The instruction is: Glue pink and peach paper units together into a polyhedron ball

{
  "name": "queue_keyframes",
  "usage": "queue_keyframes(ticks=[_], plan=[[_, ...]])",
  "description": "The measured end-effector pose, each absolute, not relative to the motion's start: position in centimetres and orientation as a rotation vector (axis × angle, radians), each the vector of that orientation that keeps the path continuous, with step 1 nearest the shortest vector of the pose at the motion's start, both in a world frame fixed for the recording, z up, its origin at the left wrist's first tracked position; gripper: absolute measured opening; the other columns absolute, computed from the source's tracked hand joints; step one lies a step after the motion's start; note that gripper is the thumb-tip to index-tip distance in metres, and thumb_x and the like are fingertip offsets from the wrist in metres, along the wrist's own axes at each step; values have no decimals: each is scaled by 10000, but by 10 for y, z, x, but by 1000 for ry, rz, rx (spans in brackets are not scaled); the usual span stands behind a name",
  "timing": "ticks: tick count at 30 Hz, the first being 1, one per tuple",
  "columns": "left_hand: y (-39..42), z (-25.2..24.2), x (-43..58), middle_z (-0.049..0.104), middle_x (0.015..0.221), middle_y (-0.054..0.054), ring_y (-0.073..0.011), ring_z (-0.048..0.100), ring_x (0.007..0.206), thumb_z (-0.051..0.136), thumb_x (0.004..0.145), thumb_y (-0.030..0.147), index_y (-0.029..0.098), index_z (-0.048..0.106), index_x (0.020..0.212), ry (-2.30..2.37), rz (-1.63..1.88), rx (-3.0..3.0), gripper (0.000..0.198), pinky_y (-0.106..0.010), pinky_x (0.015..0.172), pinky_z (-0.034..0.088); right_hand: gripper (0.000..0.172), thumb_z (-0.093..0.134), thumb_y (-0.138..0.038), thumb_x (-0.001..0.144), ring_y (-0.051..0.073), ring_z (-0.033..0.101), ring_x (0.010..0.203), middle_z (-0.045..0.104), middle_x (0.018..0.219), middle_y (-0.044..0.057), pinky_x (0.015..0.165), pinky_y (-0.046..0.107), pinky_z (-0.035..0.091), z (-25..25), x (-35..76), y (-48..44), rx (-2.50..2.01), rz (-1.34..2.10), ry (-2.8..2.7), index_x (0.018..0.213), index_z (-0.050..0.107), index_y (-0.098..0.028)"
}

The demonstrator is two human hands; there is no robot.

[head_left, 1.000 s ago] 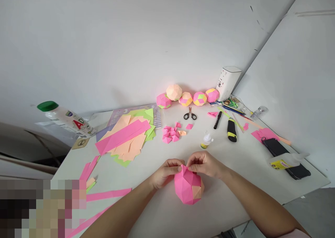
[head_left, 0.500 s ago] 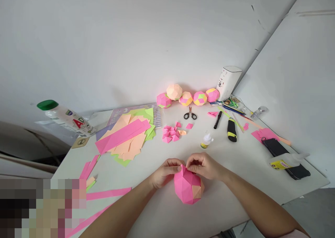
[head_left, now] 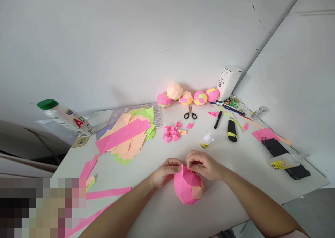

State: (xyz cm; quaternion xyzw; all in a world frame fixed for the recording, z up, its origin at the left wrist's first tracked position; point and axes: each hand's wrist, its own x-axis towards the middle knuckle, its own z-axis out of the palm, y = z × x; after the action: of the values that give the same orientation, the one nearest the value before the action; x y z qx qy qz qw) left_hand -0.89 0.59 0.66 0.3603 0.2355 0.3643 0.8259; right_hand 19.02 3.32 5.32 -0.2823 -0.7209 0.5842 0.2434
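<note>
As the near side of the bench (head_left: pixel 157 210) lay beneath it, the pink-and-peach faceted paper ball (head_left: pixel 186 187) probably was light, crisp and easily dented, best taken by its creased seams; left hand (head_left: pixel 167 172) and right hand (head_left: pixel 202 164) each pinched narrowly at its raised pink flap (head_left: pixel 184 169).

The left hand (head_left: pixel 166 174) and right hand (head_left: pixel 206 165) pinch the top of a pink ball (head_left: pixel 187 188), with a small bottle (head_left: pixel 206 140) and scissors (head_left: pixel 190 114) beyond.

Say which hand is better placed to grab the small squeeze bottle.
Right hand, probably: it is nearer the small squeeze bottle than the left hand; both are at the paper ball.
</note>
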Motion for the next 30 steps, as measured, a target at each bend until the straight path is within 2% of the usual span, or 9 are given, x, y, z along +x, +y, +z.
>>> queue_keyframes(ticks=[4, 10, 20, 30], plan=[[6, 7, -9, 672, 769, -71, -174, 573, 713, 683, 718, 267, 139, 730, 796, 531, 758, 764, 157, -307, 719, 416, 132, 536, -252, 881, 123, 524, 703, 524, 884, 37, 614, 252, 468, 53, 190, 33, -743, 1574, -1982, 791, 607, -185], [6, 7, -9, 633, 693, -42, -133, 521, 639, 703, 698, 289, 123, 716, 748, 592, 708, 797, 174, -254, 632, 383, 94, 548, -195, 856, 151, 538, 774, 558, 850, 34, 681, 277, 444, 49, 188, 31, -816, 1502, -1976, 784, 606, -184], [4, 7, -10, 597, 631, -28, -129, 502, 604, 715, 685, 298, 116, 719, 738, 648, 669, 811, 189, -259, 623, 371, 114, 660, -276, 785, 124, 518, 690, 563, 799, 12, 610, 254, 415, 41, 182, 29, -886, 1808, -1682, 784, 627, -167], [4, 8, -9, 566, 607, -21, -132, 485, 607, 714, 689, 289, 106, 704, 696, 672, 673, 803, 183, -265, 620, 356, 132, 682, -279, 764, 122, 509, 680, 567, 766, 5, 609, 254, 403, 40, 181, 28, -894, 1865, -1569, 752, 614, -166]])
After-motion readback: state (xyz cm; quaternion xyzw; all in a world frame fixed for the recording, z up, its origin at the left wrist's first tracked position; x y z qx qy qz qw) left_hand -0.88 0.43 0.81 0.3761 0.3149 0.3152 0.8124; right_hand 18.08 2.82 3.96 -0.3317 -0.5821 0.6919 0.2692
